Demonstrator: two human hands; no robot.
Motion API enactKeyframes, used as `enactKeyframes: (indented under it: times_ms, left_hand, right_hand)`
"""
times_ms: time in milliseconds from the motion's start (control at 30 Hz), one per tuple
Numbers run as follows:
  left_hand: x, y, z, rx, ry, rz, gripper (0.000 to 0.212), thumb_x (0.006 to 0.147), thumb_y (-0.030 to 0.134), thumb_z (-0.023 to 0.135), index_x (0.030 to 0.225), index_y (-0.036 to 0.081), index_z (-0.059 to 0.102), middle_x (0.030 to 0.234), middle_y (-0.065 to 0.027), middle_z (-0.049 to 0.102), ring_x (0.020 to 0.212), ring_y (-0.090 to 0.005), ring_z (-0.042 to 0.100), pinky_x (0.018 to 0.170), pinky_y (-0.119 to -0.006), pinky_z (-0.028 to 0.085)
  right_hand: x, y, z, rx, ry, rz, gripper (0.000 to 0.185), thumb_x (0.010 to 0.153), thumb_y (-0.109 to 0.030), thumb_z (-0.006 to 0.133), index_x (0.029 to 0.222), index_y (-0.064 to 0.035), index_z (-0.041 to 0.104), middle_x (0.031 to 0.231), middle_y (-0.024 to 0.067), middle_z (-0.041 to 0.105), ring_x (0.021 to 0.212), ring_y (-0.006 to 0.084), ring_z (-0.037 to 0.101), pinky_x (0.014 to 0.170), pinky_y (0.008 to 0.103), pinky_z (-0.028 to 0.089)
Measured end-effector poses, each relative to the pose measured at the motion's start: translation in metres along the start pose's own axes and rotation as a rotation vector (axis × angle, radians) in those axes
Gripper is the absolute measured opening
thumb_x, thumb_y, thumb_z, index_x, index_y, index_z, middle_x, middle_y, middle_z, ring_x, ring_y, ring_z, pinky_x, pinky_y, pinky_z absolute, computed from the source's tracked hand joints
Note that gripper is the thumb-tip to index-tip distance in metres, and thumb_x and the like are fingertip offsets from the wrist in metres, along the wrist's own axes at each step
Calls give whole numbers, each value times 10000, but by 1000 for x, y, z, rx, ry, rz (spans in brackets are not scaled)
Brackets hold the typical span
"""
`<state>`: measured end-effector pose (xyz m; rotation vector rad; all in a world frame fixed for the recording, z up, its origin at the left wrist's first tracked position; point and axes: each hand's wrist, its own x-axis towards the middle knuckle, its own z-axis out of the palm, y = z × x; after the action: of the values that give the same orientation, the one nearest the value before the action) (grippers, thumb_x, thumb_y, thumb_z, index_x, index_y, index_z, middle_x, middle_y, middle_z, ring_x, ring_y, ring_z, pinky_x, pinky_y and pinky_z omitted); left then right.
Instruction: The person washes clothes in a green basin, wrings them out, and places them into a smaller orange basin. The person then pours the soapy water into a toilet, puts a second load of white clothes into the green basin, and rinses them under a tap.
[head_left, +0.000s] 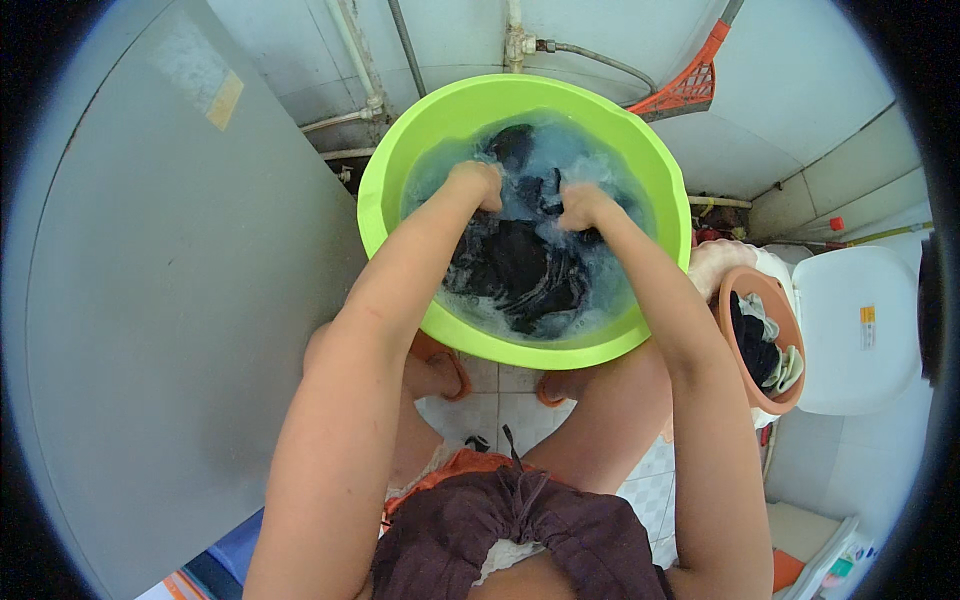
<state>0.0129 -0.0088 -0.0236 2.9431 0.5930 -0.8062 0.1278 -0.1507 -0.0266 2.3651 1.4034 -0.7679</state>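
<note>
Soapy, bluish water half fills a lime-green plastic basin (525, 356), with black wet cloth (517, 259) bunched in it. My left hand (480, 184) is curled over the cloth at the basin's left middle, its fingertips hidden from above. My right hand (585, 206) is closed on the cloth right of centre, and a dark fold shows beside its fingers. The two hands are a short way apart at the water's surface. More dark cloth (512, 142) breaks the surface near the far side. Foam streaks lie over the nearest folds.
A grey panel (187, 300) stands close on the left. On the right, an orange-pink tub (791, 330) of clothes rests by a raised white toilet lid (859, 330). Behind the basin are wall pipes (515, 45) and an orange plastic tool head (686, 79). My knees flank the basin.
</note>
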Motion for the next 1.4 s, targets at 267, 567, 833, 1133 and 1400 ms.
enactKeyframes:
  times_ms: [267,567,833,1133,1400]
  left_hand:
    - [1,-9,-1,-6,-131,-54,382,705,294,563,1026,89,603,1092,-96,567,973,-258,559,786,-367,461]
    - [-20,-6,-46,-282,273,-30,551,720,520,558,917,7,604,960,-192,584,900,-301,560,764,-401,446]
    - [0,9,-20,-352,316,381,857,666,282,676,1330,73,175,1257,-225,371,1132,-343,406,932,-374,352]
    - [-3,-12,-25,-920,278,557,1009,610,179,688,1355,51,19,1258,-166,365,1070,-237,451,863,-312,366]
    - [-16,-4,-46,-1791,-46,340,475,770,387,562,1166,159,431,1068,-30,536,922,-183,526,788,-381,365]
  right_hand:
    - [10,-5,30,-32,385,37,612,655,-308,629,1183,-52,457,1317,193,318,1189,378,321,933,453,348]
    - [16,64,-8,1083,638,-50,823,639,-611,575,1120,52,498,1122,237,511,1091,318,469,924,388,348]
    - [9,48,-4,819,477,195,513,664,-354,646,924,82,570,843,202,603,765,285,598,680,341,468]
    - [-38,15,-35,1631,485,-530,329,659,-63,578,987,-29,590,905,41,605,772,128,566,715,250,451]
    - [-53,16,-47,1265,587,-612,319,711,-137,651,1008,-37,591,908,-5,574,875,102,506,822,239,367]
